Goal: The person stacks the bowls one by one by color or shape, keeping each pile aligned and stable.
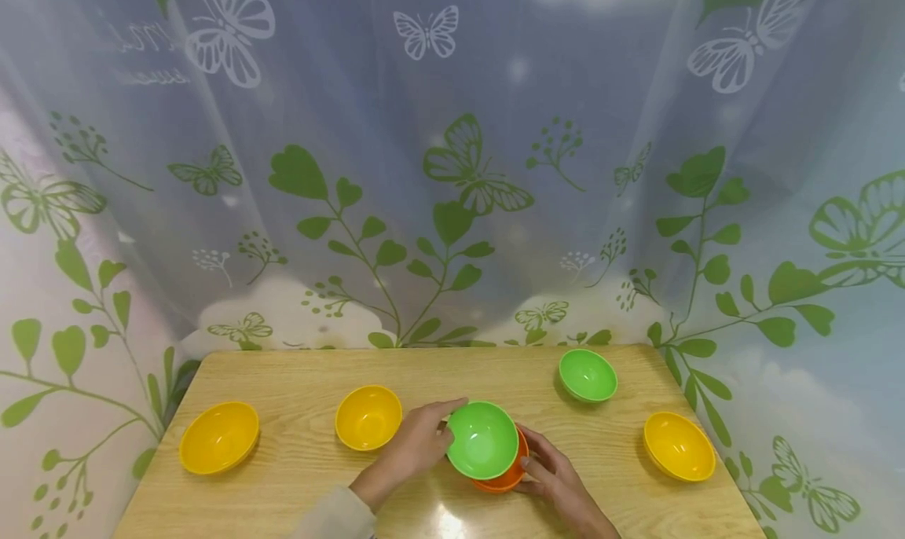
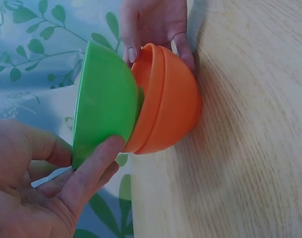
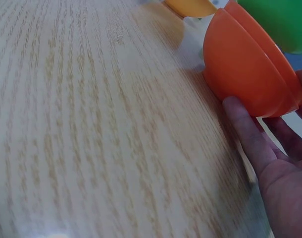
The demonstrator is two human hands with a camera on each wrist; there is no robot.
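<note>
My left hand (image 1: 415,443) pinches the rim of a green bowl (image 1: 484,440) between thumb and fingers. That bowl is tilted over two nested orange bowls (image 2: 176,101), its base reaching into the mouth of the upper one. From the other side my right hand (image 1: 558,480) grips the orange bowls, thumb near the rim and fingers round the outer wall. Both orange rims show in the left wrist view, one just above the other. In the head view the green bowl covers most of the orange ones.
On the wooden table (image 1: 297,374) stand a yellow bowl (image 1: 219,438) at far left, another yellow bowl (image 1: 368,418) beside my left hand, a green bowl (image 1: 588,375) at back right and a yellow bowl (image 1: 679,446) at right. A patterned curtain (image 1: 495,272) hangs behind.
</note>
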